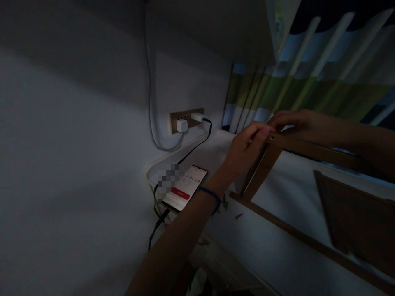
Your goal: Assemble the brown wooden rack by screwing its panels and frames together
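A brown wooden frame (263, 174) stands on the white surface, with a small hole near its upper corner. My left hand (247, 148) is closed at this corner, thumb and fingers pinching the wood. On the far side of the same corner is my right hand (291, 122), its fingers bent and meeting the left fingertips. What the right fingers hold, if anything, is hidden. Small dark screws (238, 216) lie on the surface near the frame's lower rail. A dark brown panel (354, 218) shows beyond that rail at the right.
A lit phone (185, 189) lies left of my forearm, near the surface's raised edge. A wall socket (187, 119) holds a white plug (182, 126) and a second charger with a black cable (210, 127). A striped curtain (333, 74) hangs behind; a cabinet overhangs above.
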A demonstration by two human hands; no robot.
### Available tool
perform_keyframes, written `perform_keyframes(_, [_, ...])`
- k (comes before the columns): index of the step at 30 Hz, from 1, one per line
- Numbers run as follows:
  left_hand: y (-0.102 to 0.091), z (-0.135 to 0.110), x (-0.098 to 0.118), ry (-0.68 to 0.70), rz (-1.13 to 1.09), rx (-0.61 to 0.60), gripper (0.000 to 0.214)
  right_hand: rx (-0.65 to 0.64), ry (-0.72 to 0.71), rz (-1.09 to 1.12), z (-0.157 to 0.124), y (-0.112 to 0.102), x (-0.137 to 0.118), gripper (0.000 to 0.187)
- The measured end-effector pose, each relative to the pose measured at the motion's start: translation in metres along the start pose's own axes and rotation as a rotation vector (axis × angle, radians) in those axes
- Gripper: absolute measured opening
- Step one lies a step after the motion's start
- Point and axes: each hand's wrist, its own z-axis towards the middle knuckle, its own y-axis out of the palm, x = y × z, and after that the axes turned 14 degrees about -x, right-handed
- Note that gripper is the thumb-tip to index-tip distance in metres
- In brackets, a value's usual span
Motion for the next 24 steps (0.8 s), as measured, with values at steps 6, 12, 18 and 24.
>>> perform_keyframes(6, [-0.001,0.0,0.001,-0.022,0.017,-0.031,0.02,-0.007,0.048,0.05,0.002,0.001,0.002,0.027])
perform_keyframes(12, [0.0,0.0,0.002,-0.044,0.02,-0.036,0.02,-0.048,0.043,0.048,0.002,0.001,0.004,0.027])
perform_keyframes(18, [-0.003,-0.006,0.011,-0.078,0.021,-0.035,0.02,-0.093,0.042,0.094,0.0,0.001,-0.005,0.027])
perform_keyframes(24, [-0.001,-0.096,0.052,-0.324,0.475,0.063,0.038,-0.14,0.063,0.131,-0.001,0.001,-0.011,0.029])
